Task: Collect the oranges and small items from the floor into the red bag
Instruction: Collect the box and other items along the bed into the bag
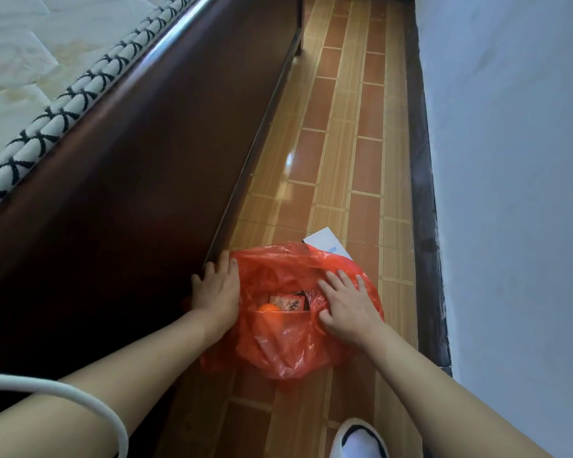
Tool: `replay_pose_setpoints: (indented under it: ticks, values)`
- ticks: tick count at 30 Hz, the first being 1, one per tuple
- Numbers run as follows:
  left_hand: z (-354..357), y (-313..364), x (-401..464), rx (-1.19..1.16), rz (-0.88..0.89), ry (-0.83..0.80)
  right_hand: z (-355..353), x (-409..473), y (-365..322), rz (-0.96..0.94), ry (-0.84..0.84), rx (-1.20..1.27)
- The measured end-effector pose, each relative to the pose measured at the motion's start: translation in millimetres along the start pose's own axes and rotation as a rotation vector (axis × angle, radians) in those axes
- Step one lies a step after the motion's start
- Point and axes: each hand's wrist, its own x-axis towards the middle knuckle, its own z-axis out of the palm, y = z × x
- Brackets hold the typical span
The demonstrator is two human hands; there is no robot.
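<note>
The red plastic bag (pixel 280 345) sits on the tiled floor beside the bed frame, its mouth spread wide. Inside it I see an orange (pixel 268 307) and a small red packet with dark writing (pixel 288 303). My left hand (pixel 216 289) rests with straight fingers on the bag's left rim, against the bed's side board. My right hand (pixel 346 307) lies flat with spread fingers on the bag's right rim. A white card with blue print (pixel 328 243) pokes out from behind the bag's far edge.
The dark wooden bed frame (pixel 139 180) with its mattress runs along the left. A pale wall with a dark skirting (pixel 424 193) closes the right side, leaving a narrow tiled strip. My white shoe (pixel 358 439) is at the bottom. A white cable (pixel 80 395) crosses my left arm.
</note>
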Motion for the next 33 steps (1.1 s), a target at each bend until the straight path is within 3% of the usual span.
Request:
replay_pose_setpoints:
  ticks: [6,12,17,20,23,26,28,30,33]
  values:
    - [6,3,-1,0.057,0.051,-0.027,-7,5,27,0.189,-0.031,-0.017]
    - [1,1,-4,-0.139,0.102,-0.086,-5,2,46,0.221,-0.172,-0.058]
    - [-4,11,-5,-0.324,0.038,-0.017,-54,9,36,0.210,-0.518,0.124]
    - [-4,21,-7,-0.315,0.048,-0.045,-77,9,29,0.212,-0.740,0.012]
    - [0,23,-8,-0.234,0.142,-0.051,-86,12,35,0.248,-0.553,0.066]
    - [1,22,-8,-0.141,0.238,-0.077,-88,23,42,0.351,-0.044,0.426]
    - [0,21,-7,-0.117,0.297,-0.076,-74,31,42,0.419,0.271,0.523]
    - [-1,21,-5,-0.082,0.354,-0.061,-46,38,42,0.382,0.302,0.455]
    - [1,20,-2,-0.019,0.410,-0.056,-1,35,48,0.334,0.120,0.338]
